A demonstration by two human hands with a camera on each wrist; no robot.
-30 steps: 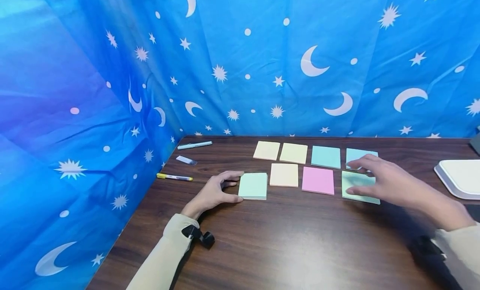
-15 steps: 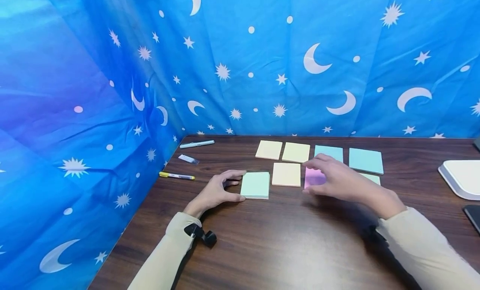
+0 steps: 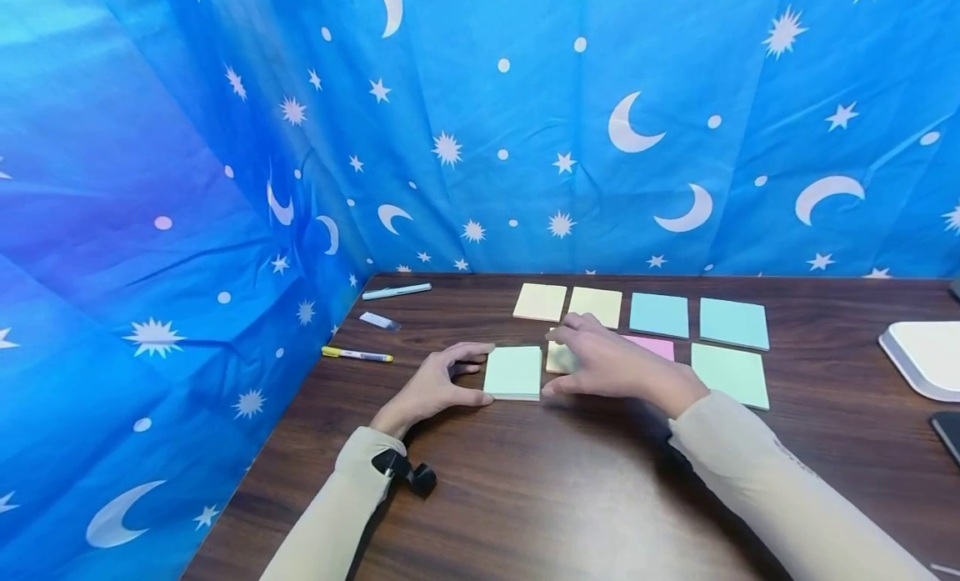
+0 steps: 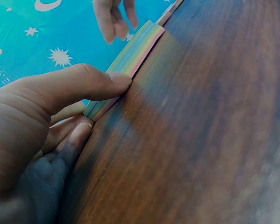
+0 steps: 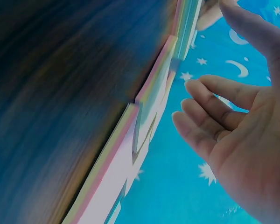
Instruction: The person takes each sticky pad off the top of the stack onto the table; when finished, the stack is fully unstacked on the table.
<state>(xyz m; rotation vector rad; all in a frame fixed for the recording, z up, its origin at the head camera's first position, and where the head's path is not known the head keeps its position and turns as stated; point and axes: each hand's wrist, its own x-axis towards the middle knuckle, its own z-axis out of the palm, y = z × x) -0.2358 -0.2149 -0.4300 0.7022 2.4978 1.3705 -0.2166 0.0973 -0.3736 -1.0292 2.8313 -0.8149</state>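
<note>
At the near left of the sticky note pads lies a pale green-topped stack of sticky notes (image 3: 513,373), its side striped in several colours (image 4: 139,44). My left hand (image 3: 433,384) holds its left end, thumb on the near edge and fingers at the far side. My right hand (image 3: 611,363) hovers over a cream sticky note pad (image 3: 558,358), fingers spread and loosely bent with nothing between them. It partly covers that pad and the pink pad (image 3: 654,346). In the right wrist view the right hand (image 5: 242,116) stands apart from the pads.
Behind are two pale yellow pads (image 3: 540,302) (image 3: 596,306) and two turquoise pads (image 3: 659,314) (image 3: 733,323); a green pad (image 3: 729,375) lies right. A pen (image 3: 397,291), small clear-and-white item (image 3: 380,321) and yellow-capped marker (image 3: 357,354) lie left. A white box (image 3: 926,360) stands far right.
My right hand has moved left, from over the green and turquoise pads, across the pink one, to the cream pad. My left hand has stayed at the green-topped stack.
</note>
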